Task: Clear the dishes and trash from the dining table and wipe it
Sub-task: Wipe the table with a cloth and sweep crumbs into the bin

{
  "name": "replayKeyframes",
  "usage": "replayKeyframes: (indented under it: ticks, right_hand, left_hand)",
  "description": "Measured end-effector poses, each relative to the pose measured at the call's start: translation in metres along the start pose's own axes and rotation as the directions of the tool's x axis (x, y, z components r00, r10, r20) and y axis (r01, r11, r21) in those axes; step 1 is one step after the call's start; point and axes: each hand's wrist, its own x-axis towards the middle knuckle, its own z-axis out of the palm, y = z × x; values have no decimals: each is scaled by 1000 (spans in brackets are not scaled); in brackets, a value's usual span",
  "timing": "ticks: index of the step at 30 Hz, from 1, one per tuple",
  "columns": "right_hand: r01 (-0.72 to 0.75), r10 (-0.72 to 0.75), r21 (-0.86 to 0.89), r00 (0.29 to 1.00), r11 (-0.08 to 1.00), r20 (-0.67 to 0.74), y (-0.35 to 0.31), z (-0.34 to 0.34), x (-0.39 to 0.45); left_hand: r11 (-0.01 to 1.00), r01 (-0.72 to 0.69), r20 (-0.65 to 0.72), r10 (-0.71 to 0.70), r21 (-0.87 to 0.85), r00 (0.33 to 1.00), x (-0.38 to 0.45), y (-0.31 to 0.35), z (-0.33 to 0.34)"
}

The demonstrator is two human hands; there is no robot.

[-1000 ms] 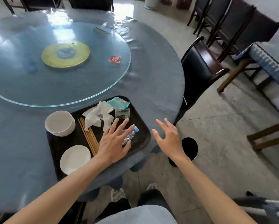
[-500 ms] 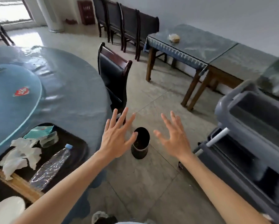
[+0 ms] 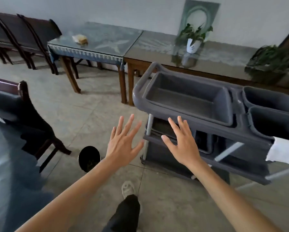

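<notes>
Head view. Left hand [image 3: 123,144] and right hand [image 3: 182,144] are both raised in mid-air, backs toward the camera, fingers [image 3: 129,122] straight and spread apart, holding nothing; the two hands are side by side and apart from each other. The right hand lies in front of the grey service cart [image 3: 207,128], at the level of its middle shelf; whether it touches the cart cannot be told. The cart carries a large rectangular tub [image 3: 190,97] on top and two smaller bins [image 3: 274,111] to its right; a white cloth [image 3: 284,151] hangs at the cart's right end. The dining desk [image 3: 4,173], covered in blue-grey cloth, appears only as a blurred edge at the far left, with a dark chair [image 3: 28,121] beside it. On the floor near the chair stands a small black bin [image 3: 89,158]. Along the wall are two side desks [image 3: 103,42], one bearing a potted plant [image 3: 194,39]. A shoe [image 3: 127,188] and dark trouser leg show below.
</notes>
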Motion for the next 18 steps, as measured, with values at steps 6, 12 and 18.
replayKeyframes:
  ticks: [6,12,18]
  right_hand:
    - [-184,185,18,978,983,-92,89,-40,10]
    - [-322,324,41,926,946,-193,171,-84,34]
    - [-502,531,175,821,847,-211,250,-122,39]
  left_hand:
    - [977,-213,61,214,-29,975,91,71,52]
    - [926,-362,115,373,-103,921,186,150,98]
    - [846,-484,227,528,-225,818,256,236,141]
